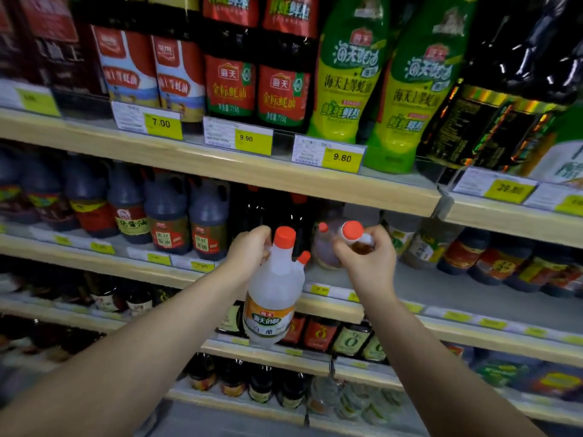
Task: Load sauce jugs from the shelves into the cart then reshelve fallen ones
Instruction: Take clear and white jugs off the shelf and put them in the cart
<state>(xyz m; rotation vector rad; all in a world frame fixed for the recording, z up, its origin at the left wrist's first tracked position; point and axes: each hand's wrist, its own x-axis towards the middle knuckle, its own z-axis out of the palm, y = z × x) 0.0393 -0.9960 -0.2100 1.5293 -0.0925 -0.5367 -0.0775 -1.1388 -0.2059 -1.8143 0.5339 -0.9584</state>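
Observation:
My left hand [249,249] grips the handle of a clear white-vinegar jug [273,298] with an orange cap, held upright in the air in front of the shelves. My right hand [366,258] grips the neck of a brownish sauce jug [328,247] with an orange cap, which sits tilted on the second shelf [410,288]. The two jugs are close together but apart. No cart is in view.
Rows of dark sauce jugs [167,219] fill the second shelf to the left, more bottles [492,257] stand to the right. Green pouches [347,77] and red-label bottles line the top shelf with yellow price tags [252,140]. Lower shelves hold small bottles.

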